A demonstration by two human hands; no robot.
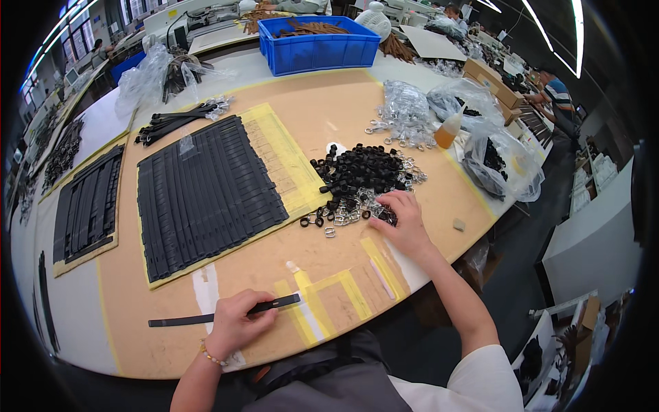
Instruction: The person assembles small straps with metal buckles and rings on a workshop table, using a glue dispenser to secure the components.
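My left hand (237, 323) grips a long black strap (180, 320) lying flat near the table's front edge, with one end toward the yellow tape marks (343, 283). My right hand (405, 221) rests fingers-down on the near edge of a pile of black loops and metal buckles (362, 177), touching the small parts; whether it holds one is hidden by the fingers. A few loose loops and buckles (317, 221) lie just left of that hand.
Rows of black straps (206, 192) lie on a yellow-edged board at centre left, another set (88, 204) further left. A blue crate (319, 44) stands at the back. Clear bags of parts (501, 161) and an amber bottle (447, 130) sit right. Other people work in the background.
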